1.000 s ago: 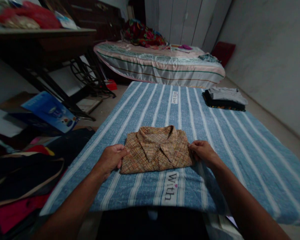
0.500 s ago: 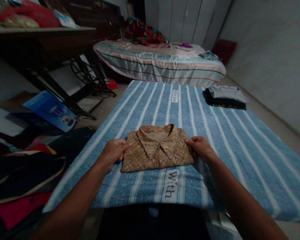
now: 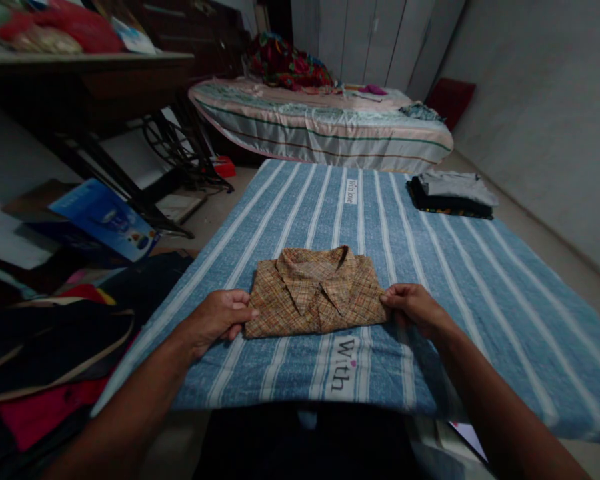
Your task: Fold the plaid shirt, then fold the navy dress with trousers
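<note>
A brown checked shirt (image 3: 320,293), folded into a flat rectangle with its collar on top, lies near the front edge of the striped blue cloth (image 3: 300,220). My left hand (image 3: 225,315) pinches the shirt's left edge near its lower corner, thumb on top. On the opposite side, my right hand (image 3: 413,307) grips the right edge between thumb and fingers. Both hands rest low over the cloth, and the shirt's underside is hidden.
A small stack of folded clothes (image 3: 453,193) sits at the far right of the cloth. Piled clothes (image 3: 55,347) and a blue box (image 3: 105,220) are at the left. Behind stand a bed (image 3: 320,127) and a sewing machine table (image 3: 85,63).
Both hands have slid slightly down along the shirt's side edges, toward the lower corners. The shirt's lower edge has moved up a little and looks straighter.
</note>
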